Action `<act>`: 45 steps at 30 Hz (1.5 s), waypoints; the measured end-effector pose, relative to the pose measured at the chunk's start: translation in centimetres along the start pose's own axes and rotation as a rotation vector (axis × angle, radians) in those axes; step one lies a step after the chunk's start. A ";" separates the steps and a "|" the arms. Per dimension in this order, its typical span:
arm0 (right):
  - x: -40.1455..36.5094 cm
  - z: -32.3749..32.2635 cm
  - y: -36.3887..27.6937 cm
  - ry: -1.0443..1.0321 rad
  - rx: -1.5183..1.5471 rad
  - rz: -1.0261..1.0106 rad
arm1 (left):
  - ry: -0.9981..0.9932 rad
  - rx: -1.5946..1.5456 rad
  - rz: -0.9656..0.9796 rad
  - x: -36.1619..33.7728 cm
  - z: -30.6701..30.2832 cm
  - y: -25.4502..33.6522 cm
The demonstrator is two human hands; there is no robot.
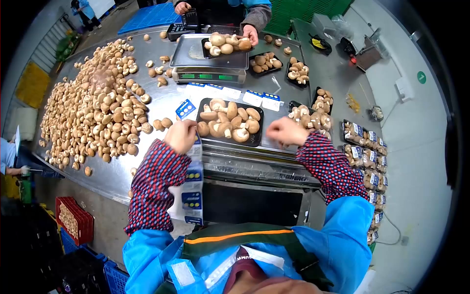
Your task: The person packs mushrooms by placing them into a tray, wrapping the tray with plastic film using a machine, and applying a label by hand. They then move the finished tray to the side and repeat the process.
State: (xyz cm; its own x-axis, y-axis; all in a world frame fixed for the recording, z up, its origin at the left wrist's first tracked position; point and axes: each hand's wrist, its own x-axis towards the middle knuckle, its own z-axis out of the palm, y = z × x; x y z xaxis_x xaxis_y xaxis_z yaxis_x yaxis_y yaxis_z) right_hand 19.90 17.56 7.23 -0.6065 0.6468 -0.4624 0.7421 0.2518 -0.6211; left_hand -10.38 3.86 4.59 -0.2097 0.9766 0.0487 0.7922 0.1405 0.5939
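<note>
My left hand (181,136) is closed on a strip of labels (194,174), which hangs from the fingers over the table's front edge. A blue and white label (185,109) lies just above this hand. Between my hands sits a black tray of mushrooms (230,121), uncovered, with brown caps and pale stems. My right hand (287,131) is off the tray's right edge, fingers curled together and slightly blurred; anything in them is hidden. Several more labels (252,98) lie in a row behind the tray, before a scale (210,61).
A large mushroom heap (98,108) covers the table's left side. Opposite, a co-worker's hand (250,34) touches a mushroom tray (227,45) on the scale. Filled trays (297,72) stand to the right, and wrapped, labelled packs (362,142) are stacked beyond my right arm.
</note>
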 end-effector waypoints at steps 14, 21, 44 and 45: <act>-2.0 -6.5 6.3 0.082 -0.432 0.030 | -0.332 -1.134 -0.039 -10.6 -5.5 12.1; -10.8 0.1 -7.1 0.053 0.261 -0.675 | 0.037 -0.644 0.189 -10.5 -3.0 13.9; 4.7 -7.4 8.0 0.574 -0.501 0.071 | -0.292 -1.109 0.254 -10.6 -8.1 10.3; 3.3 -7.6 6.6 0.627 -0.593 0.093 | -0.252 -1.135 0.205 -11.0 -8.0 11.6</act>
State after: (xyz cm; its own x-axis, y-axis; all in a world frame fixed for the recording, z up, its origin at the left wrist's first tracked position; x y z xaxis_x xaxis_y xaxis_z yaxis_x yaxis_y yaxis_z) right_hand 25.03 26.85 6.43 -0.3962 0.9170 0.0472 0.9131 0.3989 -0.0846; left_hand -3.49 -6.54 17.31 0.0824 0.9864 0.1422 -0.1923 -0.1242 0.9734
